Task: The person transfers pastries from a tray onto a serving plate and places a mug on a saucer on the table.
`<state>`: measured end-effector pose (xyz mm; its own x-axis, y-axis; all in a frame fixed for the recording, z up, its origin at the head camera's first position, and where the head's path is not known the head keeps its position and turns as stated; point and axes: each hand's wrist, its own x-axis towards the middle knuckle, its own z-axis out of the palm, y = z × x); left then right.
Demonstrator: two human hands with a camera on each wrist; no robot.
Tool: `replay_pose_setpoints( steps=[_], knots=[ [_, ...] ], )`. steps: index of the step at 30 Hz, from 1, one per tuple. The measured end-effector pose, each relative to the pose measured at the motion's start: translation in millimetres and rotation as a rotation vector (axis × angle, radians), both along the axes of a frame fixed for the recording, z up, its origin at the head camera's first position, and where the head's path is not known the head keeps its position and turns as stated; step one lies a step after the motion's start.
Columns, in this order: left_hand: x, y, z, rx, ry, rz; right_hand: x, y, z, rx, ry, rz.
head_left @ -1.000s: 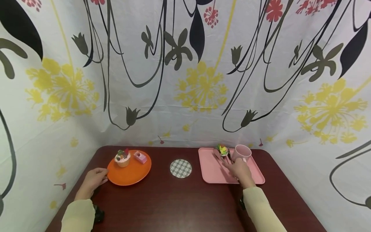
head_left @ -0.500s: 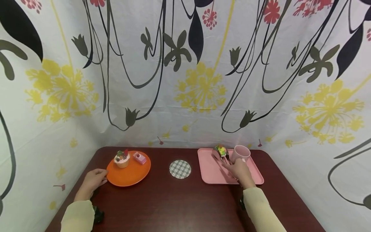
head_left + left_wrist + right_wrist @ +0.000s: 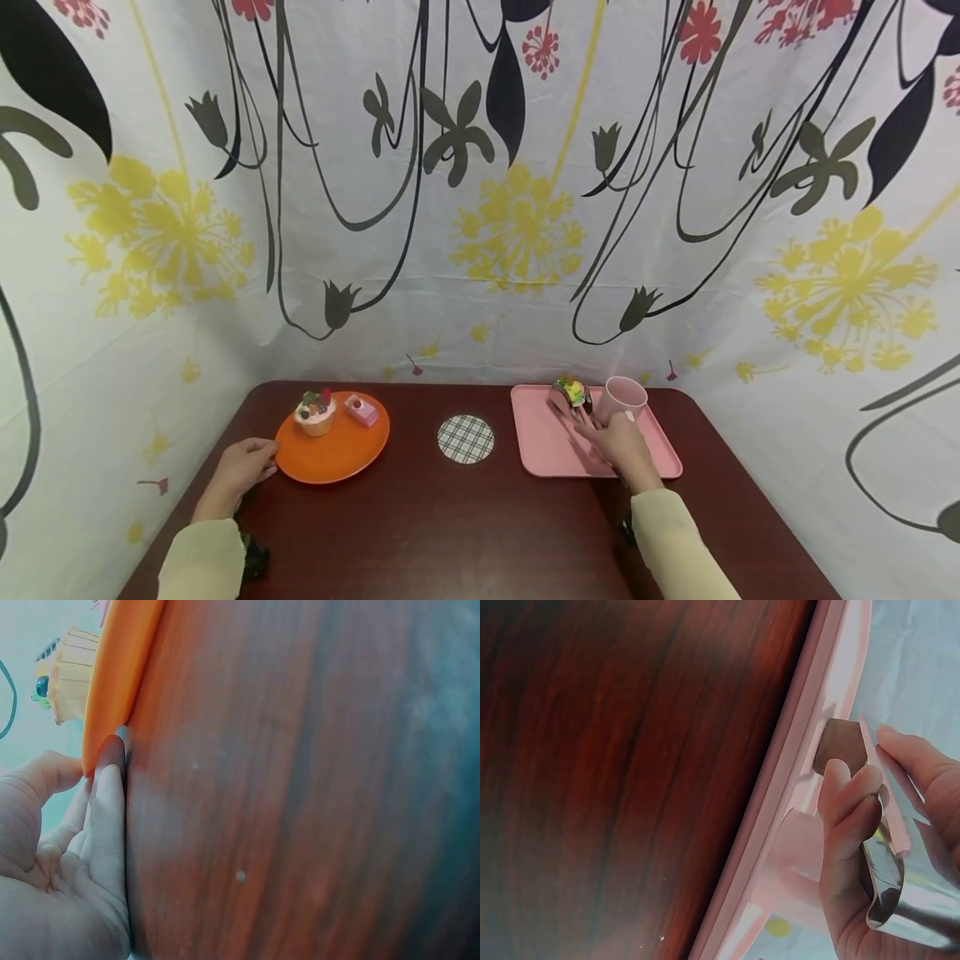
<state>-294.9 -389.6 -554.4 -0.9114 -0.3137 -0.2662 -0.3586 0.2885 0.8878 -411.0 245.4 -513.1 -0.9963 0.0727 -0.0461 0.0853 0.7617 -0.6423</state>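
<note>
My left hand pinches the left rim of the orange plate, thumb above and fingers beneath the edge. On that plate sit a fruit-topped cupcake and a small pink cake slice. Over the pink tray, my right hand holds tongs with pink and shiny metal parts. Their far ends reach beside a small colourful food piece with yellow and green on top; contact cannot be told. Just behind this hand stands a pink mug.
A round checked coaster lies between plate and tray on the dark wooden table. A patterned cloth hangs behind the table and along both sides.
The view has shifted very slightly. Both hands keep their places, the left at the plate's rim and the right with the tongs over the tray.
</note>
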Motion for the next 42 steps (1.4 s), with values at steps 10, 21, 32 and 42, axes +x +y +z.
replay_pose_setpoints(
  steps=[10, 21, 32, 42],
  knots=[
    [0.3, 3.0, 2.8, -0.016, 0.013, -0.006, 4.1, 2, 1.9, -0.037, 0.014, 0.004],
    [-0.3, 0.2, -0.7, -0.007, 0.009, -0.007, 10.8, 1, 9.0, -0.055, -0.012, 0.007],
    [-1.1, -2.0, -5.3, -0.026, 0.016, -0.012, 14.1, -1, 13.2, -0.058, 0.023, 0.003],
    [-0.4, 1.4, -5.8, -0.051, 0.015, -0.001, 18.7, -5, 16.6, -0.054, 0.046, 0.012]
  ],
)
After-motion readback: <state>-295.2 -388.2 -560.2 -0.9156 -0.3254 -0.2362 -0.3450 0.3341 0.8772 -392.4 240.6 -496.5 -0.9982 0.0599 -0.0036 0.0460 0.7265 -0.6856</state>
